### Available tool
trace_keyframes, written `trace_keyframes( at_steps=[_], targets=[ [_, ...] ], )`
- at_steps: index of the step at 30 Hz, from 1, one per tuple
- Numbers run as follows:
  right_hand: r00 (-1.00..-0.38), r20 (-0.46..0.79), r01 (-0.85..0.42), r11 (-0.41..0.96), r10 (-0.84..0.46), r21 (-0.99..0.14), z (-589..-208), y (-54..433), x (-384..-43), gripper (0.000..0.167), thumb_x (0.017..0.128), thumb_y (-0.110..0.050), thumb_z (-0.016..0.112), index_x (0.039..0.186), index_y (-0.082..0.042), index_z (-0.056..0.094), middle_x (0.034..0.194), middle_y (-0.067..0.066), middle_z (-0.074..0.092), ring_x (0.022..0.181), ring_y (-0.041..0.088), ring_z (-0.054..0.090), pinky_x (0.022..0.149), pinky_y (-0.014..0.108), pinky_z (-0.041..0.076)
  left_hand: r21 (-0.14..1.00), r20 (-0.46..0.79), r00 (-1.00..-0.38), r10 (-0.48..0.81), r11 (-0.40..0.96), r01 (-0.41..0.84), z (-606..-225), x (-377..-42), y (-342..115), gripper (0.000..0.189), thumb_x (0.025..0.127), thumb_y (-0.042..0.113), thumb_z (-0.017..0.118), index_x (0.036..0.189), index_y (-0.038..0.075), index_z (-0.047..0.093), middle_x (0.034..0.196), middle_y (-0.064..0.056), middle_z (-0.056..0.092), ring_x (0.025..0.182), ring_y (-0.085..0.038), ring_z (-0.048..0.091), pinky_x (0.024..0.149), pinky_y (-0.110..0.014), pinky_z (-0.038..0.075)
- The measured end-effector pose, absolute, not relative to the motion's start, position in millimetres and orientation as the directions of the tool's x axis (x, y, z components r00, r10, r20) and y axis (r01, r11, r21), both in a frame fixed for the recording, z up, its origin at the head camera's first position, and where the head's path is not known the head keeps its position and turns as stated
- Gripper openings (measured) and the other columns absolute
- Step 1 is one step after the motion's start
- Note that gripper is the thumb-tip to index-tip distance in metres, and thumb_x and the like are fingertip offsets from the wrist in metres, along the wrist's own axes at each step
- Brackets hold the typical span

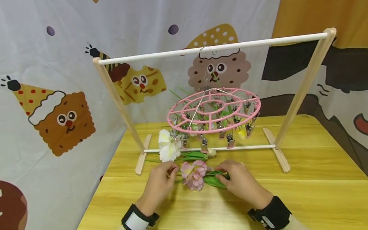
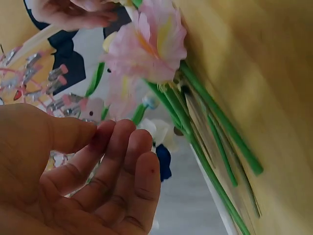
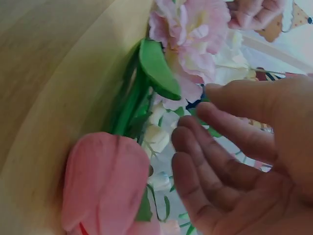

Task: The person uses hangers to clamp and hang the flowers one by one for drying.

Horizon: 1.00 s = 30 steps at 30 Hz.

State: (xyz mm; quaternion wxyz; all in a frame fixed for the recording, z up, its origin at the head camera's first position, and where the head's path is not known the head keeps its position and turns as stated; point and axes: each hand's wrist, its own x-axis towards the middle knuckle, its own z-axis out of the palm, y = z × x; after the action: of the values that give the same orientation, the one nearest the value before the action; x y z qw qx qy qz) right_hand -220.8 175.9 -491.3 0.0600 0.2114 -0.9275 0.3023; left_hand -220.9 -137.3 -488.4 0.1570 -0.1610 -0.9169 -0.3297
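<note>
An artificial pink flower [image 1: 194,175] with ruffled petals and yellow streaks lies on the table between both hands. My left hand [image 1: 161,179] hovers by its stem side; in the left wrist view its fingers [image 2: 142,181] are loosely bent, holding nothing, apart from the green stems [image 2: 195,142]. On the leaf side is my right hand [image 1: 238,177], thumb and fingers [image 3: 190,176] relaxed with nothing between them. Beside that hand lies a pink tulip [image 3: 105,181], which the hand hides in the head view. A green leaf [image 3: 159,71] sticks up near the pink petals.
Behind the hands stands a wooden rack [image 1: 304,88] with a white top bar [image 1: 154,55]. A pink round clip hanger [image 1: 211,127] hangs from it, with several metal clips. A white flower [image 1: 168,144] and a cream tulip [image 1: 211,153] lie near the lower bar [image 1: 253,147].
</note>
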Motion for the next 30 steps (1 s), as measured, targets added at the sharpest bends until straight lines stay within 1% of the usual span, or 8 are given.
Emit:
trace_keyframes(
  at_steps=[2, 4, 7, 10, 14, 18, 26, 30],
  targets=[
    [-0.894, 0.236, -0.448, 0.74, -0.381, -0.502, -494, 173, -224, 0.02, 0.103, -0.009, 0.09, 0.123, -0.012, 0.089, 0.115, 0.003, 0.083, 0.101, 0.018, 0.078, 0.085, 0.033, 0.068, 0.541, 0.402, -0.893, 0.201, 0.735, 0.409, -490, -217, -134, 0.005, 0.11, 0.008, 0.081, 0.108, 0.01, 0.085, 0.097, 0.001, 0.083, 0.087, -0.009, 0.076, 0.077, -0.033, 0.069],
    [-0.877, 0.25, -0.481, 0.748, -0.41, -0.458, -497, 171, -226, 0.018, 0.103, -0.008, 0.09, 0.121, -0.012, 0.089, 0.11, 0.002, 0.081, 0.097, 0.017, 0.076, 0.08, 0.03, 0.065, 0.53, 0.411, -0.888, 0.206, 0.738, 0.417, -489, -213, -130, 0.006, 0.11, 0.009, 0.082, 0.106, 0.013, 0.084, 0.096, 0.004, 0.082, 0.086, -0.007, 0.074, 0.076, -0.033, 0.07],
    [-0.854, 0.28, -0.52, 0.758, -0.44, -0.394, -501, 169, -229, 0.017, 0.101, -0.005, 0.091, 0.116, -0.011, 0.09, 0.102, 0.0, 0.079, 0.091, 0.016, 0.073, 0.073, 0.026, 0.06, 0.5, 0.439, -0.869, 0.226, 0.742, 0.446, -488, -208, -125, 0.007, 0.108, 0.01, 0.084, 0.104, 0.015, 0.083, 0.096, 0.005, 0.082, 0.085, -0.005, 0.074, 0.075, -0.029, 0.068],
    [-0.844, 0.292, -0.533, 0.768, -0.45, -0.355, -505, 167, -233, 0.015, 0.098, -0.002, 0.093, 0.109, -0.012, 0.089, 0.096, 0.0, 0.076, 0.089, 0.017, 0.073, 0.072, 0.027, 0.061, 0.469, 0.461, -0.852, 0.25, 0.746, 0.472, -488, -204, -118, 0.007, 0.105, 0.01, 0.087, 0.104, 0.016, 0.084, 0.098, 0.005, 0.083, 0.085, -0.006, 0.075, 0.075, -0.024, 0.065],
    [-0.842, 0.297, -0.534, 0.775, -0.451, -0.338, -508, 166, -236, 0.016, 0.097, 0.001, 0.093, 0.101, -0.013, 0.088, 0.091, -0.001, 0.073, 0.088, 0.019, 0.073, 0.076, 0.032, 0.064, 0.454, 0.458, -0.845, 0.276, 0.745, 0.489, -489, -201, -111, 0.008, 0.103, 0.01, 0.09, 0.107, 0.014, 0.084, 0.099, 0.003, 0.082, 0.086, -0.01, 0.077, 0.076, -0.026, 0.065],
    [-0.846, 0.306, -0.525, 0.785, -0.438, -0.328, -507, 168, -236, 0.017, 0.097, 0.002, 0.093, 0.099, -0.014, 0.087, 0.09, -0.002, 0.071, 0.088, 0.019, 0.071, 0.077, 0.035, 0.064, 0.466, 0.426, -0.857, 0.289, 0.742, 0.482, -490, -199, -108, 0.011, 0.102, 0.01, 0.092, 0.107, 0.015, 0.084, 0.095, 0.005, 0.081, 0.085, -0.013, 0.078, 0.074, -0.025, 0.062],
    [-0.843, 0.335, -0.522, 0.794, -0.422, -0.313, -500, 178, -233, 0.02, 0.097, 0.003, 0.091, 0.1, -0.016, 0.086, 0.089, -0.003, 0.069, 0.086, 0.013, 0.063, 0.074, 0.03, 0.056, 0.474, 0.417, -0.861, 0.292, 0.738, 0.48, -493, -198, -109, 0.011, 0.1, 0.01, 0.093, 0.106, 0.015, 0.085, 0.094, 0.004, 0.08, 0.083, -0.014, 0.079, 0.071, -0.021, 0.059],
    [-0.837, 0.349, -0.524, 0.8, -0.421, -0.293, -497, 187, -230, 0.022, 0.096, 0.004, 0.091, 0.099, -0.017, 0.086, 0.089, -0.003, 0.07, 0.085, 0.012, 0.063, 0.074, 0.029, 0.056, 0.474, 0.461, -0.837, 0.296, 0.715, 0.514, -501, -201, -113, 0.01, 0.101, 0.013, 0.093, 0.104, 0.016, 0.084, 0.095, 0.002, 0.081, 0.083, -0.012, 0.078, 0.07, -0.023, 0.061]
  ],
)
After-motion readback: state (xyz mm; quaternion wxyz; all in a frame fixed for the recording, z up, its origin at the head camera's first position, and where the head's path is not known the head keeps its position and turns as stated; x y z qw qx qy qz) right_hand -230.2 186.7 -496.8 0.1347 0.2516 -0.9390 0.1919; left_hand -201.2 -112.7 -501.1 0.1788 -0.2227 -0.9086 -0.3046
